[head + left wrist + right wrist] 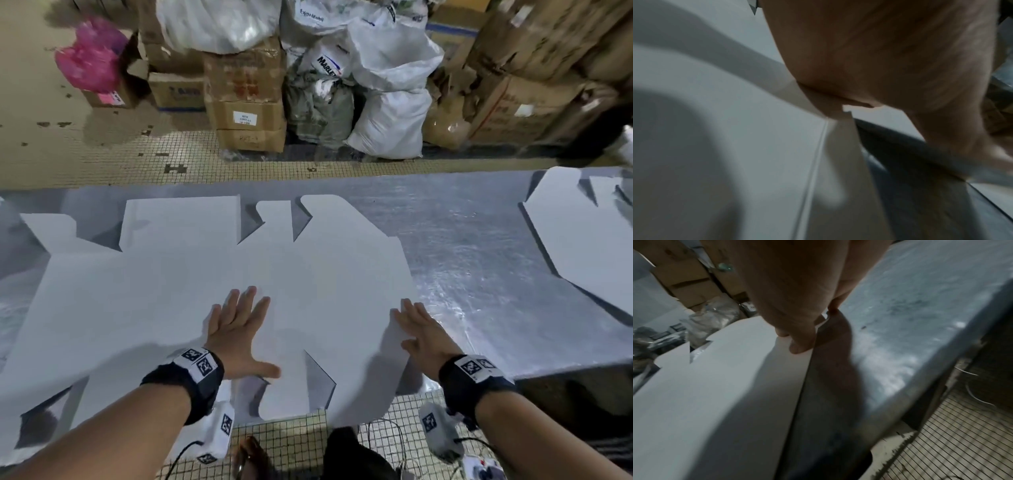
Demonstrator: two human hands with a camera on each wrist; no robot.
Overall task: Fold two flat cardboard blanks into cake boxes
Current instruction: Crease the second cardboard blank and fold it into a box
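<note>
I see left hand point(236, 329) flat, fingers spread, pressing the cardboard blank point(178, 301) | right hand point(419, 330) open-fingered at its right edge | second blank point(582, 246) apart.

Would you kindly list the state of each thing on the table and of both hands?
Near cardboard blank: flat, unfolded, its near flaps overhanging the table edge.
Far cardboard blank: flat, untouched.
Left hand: open, palm pressing the near blank.
Right hand: open, fingertips on the near blank's right edge.
</note>
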